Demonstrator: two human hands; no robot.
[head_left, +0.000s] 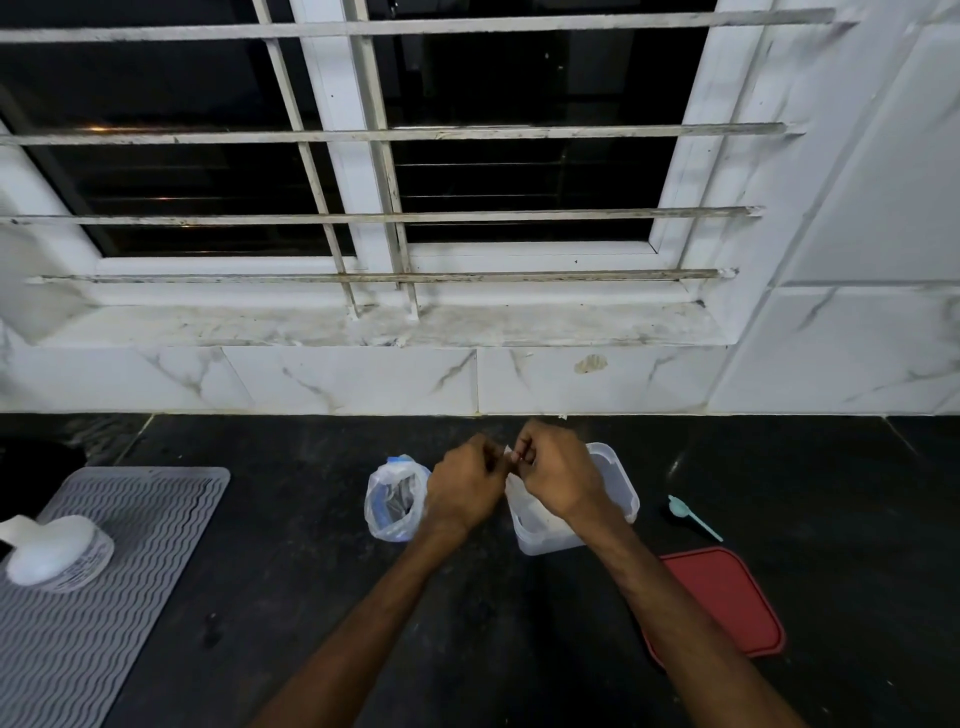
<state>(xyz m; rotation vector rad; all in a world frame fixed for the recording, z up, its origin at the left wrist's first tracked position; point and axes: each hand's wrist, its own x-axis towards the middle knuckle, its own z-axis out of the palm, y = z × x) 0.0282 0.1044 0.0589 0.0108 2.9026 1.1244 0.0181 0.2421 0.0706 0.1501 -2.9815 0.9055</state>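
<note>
Pinching a small white packet (511, 455) between them, the left hand (464, 486) and the right hand (557, 480) meet knuckle to knuckle. Both have their fingers curled tight on it. The packet shows only as a pale sliver with a red mark between the fingertips, too small to read for certain. It sits above the far left corner of a clear plastic container (619, 480), which lies open under the right wrist.

The grip looks like the start of a tear or a twist, and the risks follow from that:

- If the packet gives way suddenly, the hands would jerk apart. Whatever is inside could then scatter past the container rim onto the dark countertop (311, 571).
- The packet hangs over the container's edge, not its middle, so a spill could fall between the container and the plastic bag (393, 501) standing just left of the left hand.
- That bag is light and close to the left wrist, so a sideways jolt could knock it over.
- The right forearm crosses low over the container, and dropping the arm could tip or push it towards the red lid (727, 597) lying nearer the body.
- A teal spoon (695, 517), right of the right hand, lies well apart and seems safe.
</note>
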